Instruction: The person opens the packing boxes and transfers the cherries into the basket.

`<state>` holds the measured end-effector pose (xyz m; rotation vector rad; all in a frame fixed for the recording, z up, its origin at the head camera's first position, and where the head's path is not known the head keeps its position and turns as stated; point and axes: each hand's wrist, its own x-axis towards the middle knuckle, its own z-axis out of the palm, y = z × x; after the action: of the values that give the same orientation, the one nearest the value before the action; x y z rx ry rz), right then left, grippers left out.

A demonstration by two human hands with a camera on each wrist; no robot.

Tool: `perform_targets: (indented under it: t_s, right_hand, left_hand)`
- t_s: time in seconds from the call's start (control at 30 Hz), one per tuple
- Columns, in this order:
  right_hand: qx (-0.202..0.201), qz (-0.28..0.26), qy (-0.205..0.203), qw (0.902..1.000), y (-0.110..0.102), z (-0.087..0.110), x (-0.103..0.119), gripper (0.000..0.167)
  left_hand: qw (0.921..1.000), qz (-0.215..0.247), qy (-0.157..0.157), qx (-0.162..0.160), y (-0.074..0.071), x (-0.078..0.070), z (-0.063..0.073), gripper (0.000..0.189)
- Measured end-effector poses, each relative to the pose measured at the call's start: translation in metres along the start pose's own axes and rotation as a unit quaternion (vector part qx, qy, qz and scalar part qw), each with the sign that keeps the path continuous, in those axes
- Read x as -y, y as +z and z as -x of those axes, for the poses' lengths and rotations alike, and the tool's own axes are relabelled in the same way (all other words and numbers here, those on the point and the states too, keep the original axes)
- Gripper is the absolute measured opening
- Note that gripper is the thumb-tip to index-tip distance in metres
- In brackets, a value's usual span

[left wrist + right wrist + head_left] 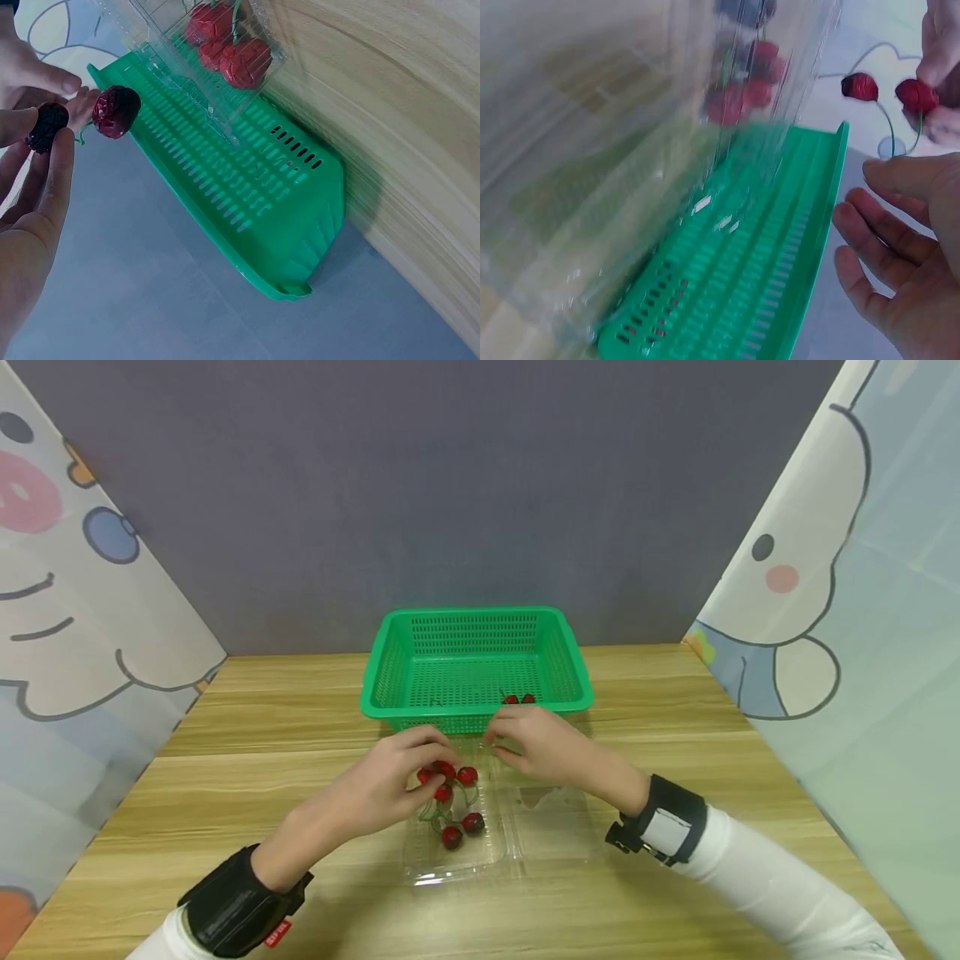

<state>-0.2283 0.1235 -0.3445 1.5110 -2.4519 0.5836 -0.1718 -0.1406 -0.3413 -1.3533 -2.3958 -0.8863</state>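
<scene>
My left hand (pixel 382 781) pinches a dark red cherry (pixel 46 127) between thumb and fingers, above a clear plastic clamshell box (pixel 491 858). A second cherry (pixel 860 87) hangs free beside it, apparently joined by its green stem. My right hand (pixel 543 743) hovers over the other half of the box, near the basket's front. In the right wrist view its fingers are loosely bent, with nothing seen between them. More cherries (pixel 473 822) with green stems lie in the left half of the box.
Behind the box stands a green perforated basket (pixel 375 670), with a couple of cherries (pixel 512 700) near its front wall. A wooden table (pixel 262 735) carries everything. A grey panel (pixel 465 485) rises at the back, and cartoon-printed sheets flank both sides.
</scene>
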Motion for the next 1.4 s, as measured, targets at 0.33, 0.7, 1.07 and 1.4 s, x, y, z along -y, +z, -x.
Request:
perform_targets:
  t_s: [0.33, 0.7, 1.07, 1.4]
  right_hand:
    - [0.077, -0.033, -0.011, 0.9964, 0.016, -0.004, 0.017, 0.008]
    - [0.151, -0.044, -0.041, 0.9868, 0.032, -0.005, 0.029, 0.008]
    - [0.189, -0.039, -0.047, 0.9801, 0.04, -0.005, 0.037, 0.008]
    - [0.233, -0.007, -0.035, 0.9718, 0.046, -0.004, 0.042, 0.021]
  left_hand:
    - [0.9999, -0.004, -0.001, -0.012, -0.001, 0.002, 0.001, 0.024]
    - [0.9985, 0.0, 0.03, -0.046, -0.001, 0.008, -0.008, 0.026]
    - [0.9957, -0.003, 0.038, -0.085, -0.003, 0.013, -0.016, 0.024]
    - [0.9929, -0.019, 0.025, -0.115, -0.005, 0.022, -0.02, 0.025]
